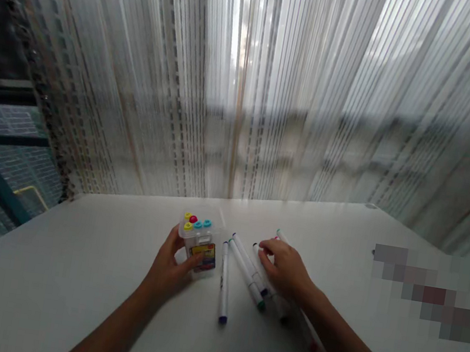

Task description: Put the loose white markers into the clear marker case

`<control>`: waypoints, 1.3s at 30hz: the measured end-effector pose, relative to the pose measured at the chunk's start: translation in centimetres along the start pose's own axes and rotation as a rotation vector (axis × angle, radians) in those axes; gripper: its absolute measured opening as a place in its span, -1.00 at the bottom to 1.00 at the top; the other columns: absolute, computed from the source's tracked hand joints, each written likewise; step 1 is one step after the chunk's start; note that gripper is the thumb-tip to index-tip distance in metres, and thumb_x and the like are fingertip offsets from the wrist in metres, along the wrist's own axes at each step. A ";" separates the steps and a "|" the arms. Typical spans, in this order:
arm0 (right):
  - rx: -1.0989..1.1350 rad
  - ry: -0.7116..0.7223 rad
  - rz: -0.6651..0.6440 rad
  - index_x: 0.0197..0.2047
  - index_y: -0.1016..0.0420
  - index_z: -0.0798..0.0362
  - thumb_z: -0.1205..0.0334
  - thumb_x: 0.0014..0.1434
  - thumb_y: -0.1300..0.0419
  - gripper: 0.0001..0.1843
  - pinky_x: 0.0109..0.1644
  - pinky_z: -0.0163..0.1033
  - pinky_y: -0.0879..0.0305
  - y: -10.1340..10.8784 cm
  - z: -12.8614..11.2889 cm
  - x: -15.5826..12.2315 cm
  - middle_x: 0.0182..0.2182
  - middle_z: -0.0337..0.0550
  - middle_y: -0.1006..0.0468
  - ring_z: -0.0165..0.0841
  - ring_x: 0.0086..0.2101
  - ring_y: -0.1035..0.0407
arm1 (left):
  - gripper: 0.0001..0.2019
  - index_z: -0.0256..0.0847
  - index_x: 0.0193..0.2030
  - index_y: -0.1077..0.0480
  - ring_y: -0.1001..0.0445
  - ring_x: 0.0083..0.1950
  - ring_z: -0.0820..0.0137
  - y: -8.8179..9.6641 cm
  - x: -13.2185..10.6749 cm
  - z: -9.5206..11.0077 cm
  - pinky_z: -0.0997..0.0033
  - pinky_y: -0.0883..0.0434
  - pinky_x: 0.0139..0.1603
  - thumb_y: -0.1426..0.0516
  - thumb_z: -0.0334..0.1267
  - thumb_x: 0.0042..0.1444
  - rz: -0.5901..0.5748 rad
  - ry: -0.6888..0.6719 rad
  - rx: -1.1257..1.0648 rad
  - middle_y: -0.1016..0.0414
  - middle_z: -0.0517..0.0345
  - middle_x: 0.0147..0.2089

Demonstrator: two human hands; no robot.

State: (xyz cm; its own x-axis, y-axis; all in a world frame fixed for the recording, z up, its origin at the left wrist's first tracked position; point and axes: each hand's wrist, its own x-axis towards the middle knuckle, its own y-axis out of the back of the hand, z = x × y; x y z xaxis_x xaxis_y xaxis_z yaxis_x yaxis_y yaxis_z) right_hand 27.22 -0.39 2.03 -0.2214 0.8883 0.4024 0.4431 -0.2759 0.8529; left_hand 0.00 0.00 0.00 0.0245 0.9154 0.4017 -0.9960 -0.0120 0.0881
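My left hand [170,264] is wrapped round a small clear marker box [201,242] that stands upright on the white table [68,268]. Several coloured marker caps show at the box's top. Beside it, several white markers [225,281] lie loose on the table, pointing toward me. My right hand [287,267] rests over the right-hand markers, fingers curled and pinching at one of them [259,253]; another marker tip [281,234] pokes out beyond the hand.
A sheer striped curtain [276,87] hangs just behind the table's far edge. A blurred-out patch [431,290] lies on the table at the right. Through a window at the left, a dark frame and buildings show.
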 end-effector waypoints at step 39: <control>0.000 -0.064 -0.081 -0.34 -0.56 0.07 0.35 0.22 -0.08 -0.78 -0.17 -0.25 -0.22 -0.3 0.6 0.1 -0.36 -0.12 -0.62 -0.31 -0.31 -0.45 | -0.38 -0.18 -0.01 -0.41 -0.60 0.00 0.03 -0.6 -0.4 -0.8 0.02 -0.54 0.03 -0.46 -0.07 -0.22 -0.055 0.210 -0.102 -0.63 -0.07 -0.04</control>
State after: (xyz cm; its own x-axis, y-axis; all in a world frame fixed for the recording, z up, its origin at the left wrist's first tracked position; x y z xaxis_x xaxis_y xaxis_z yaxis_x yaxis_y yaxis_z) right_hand 27.60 -0.01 1.59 -0.2001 0.9294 0.3100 0.4265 -0.2022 0.8816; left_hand 0.57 -0.07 -0.91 0.0709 0.9773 0.1996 -0.9975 0.0707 0.0081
